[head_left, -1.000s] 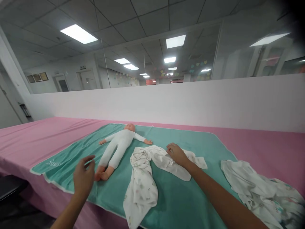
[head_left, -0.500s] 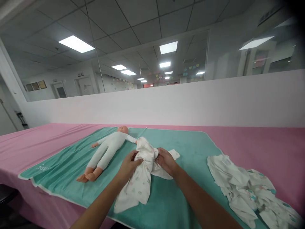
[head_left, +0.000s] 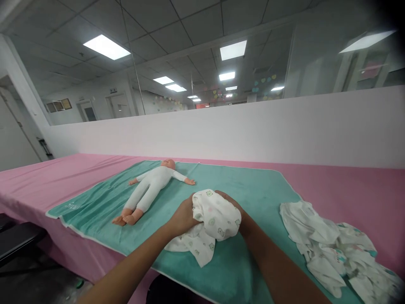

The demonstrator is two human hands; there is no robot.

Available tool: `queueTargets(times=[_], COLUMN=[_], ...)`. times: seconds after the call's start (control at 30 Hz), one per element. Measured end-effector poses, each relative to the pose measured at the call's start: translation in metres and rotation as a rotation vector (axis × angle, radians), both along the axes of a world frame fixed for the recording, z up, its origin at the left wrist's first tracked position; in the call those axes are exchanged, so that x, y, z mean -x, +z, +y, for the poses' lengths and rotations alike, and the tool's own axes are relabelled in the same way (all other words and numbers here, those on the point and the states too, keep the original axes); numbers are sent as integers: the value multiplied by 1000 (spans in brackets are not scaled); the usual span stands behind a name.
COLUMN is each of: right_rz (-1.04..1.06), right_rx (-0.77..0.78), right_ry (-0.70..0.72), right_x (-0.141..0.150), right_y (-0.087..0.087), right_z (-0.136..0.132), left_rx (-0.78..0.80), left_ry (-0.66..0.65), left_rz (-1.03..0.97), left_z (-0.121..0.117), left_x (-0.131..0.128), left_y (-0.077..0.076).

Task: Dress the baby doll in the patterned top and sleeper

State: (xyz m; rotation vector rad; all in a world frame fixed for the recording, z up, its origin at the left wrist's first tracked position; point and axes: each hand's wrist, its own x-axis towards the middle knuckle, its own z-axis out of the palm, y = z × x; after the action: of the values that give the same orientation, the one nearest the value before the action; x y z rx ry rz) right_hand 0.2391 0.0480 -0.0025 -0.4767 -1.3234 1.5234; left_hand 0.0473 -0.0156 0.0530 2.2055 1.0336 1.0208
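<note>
Bunched between my hands is a white baby garment [head_left: 217, 214] printed with small green and pink figures; its lower part hangs down onto the teal blanket [head_left: 253, 190]. My left hand [head_left: 185, 216] is closed on its left side, the fingertips hidden by cloth. On the other side, my right hand [head_left: 236, 204] grips the garment, mostly covered by it. A baby doll [head_left: 153, 182] in a white long-sleeved suit lies on its back to the left, hands and feet bare, apart from both my hands.
A heap of white printed baby clothes [head_left: 332, 240] lies at the right, partly on the blanket. Pink cloth [head_left: 354, 190] covers the table. Behind it runs a low white wall [head_left: 221, 139] with glass above. A black chair [head_left: 19, 240] stands at the lower left.
The garment has been gathered up and turned over, so its printed side now bulges over my hands. Both hands have shifted slightly right; the doll's right-side hand is now uncovered.
</note>
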Motion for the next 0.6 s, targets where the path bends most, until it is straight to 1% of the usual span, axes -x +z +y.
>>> queueTargets(times=[0.1,0.17,0.23,0.3,0.4,0.43,0.5,0.53,0.57,0.6], right_rz=[8,6,2,-2,-10,-22,-50,-65,-77,-87], right_rx=[20,102,208,276,304,307,311,309,307,304], right_ry=[132,194,196,165,131,130,130,128,125,122], right_x=[4,5,5,3,0,0,-1,-1,-1,-1], right_y=[-3,-8,-15,-21,-28,-29,-30,-30,-30,-30], right_z=[1,5,10,15,20,21,22,22,23,23], left_rx=[-53,-112,-177,-238,-280,-272,-185,-156,-162,-175], left_ry=[105,182,276,385,580,660,860,962,1061,1186], left_rz=[-22,-30,-28,7,121,156,183,195,225,275], left_z=[-11,-21,-35,-53,-89,-104,-140,-160,-181,-202], left_x=[17,38,67,105,181,209,263,286,304,317], left_y=[1,8,15,21,21,19,13,12,11,11])
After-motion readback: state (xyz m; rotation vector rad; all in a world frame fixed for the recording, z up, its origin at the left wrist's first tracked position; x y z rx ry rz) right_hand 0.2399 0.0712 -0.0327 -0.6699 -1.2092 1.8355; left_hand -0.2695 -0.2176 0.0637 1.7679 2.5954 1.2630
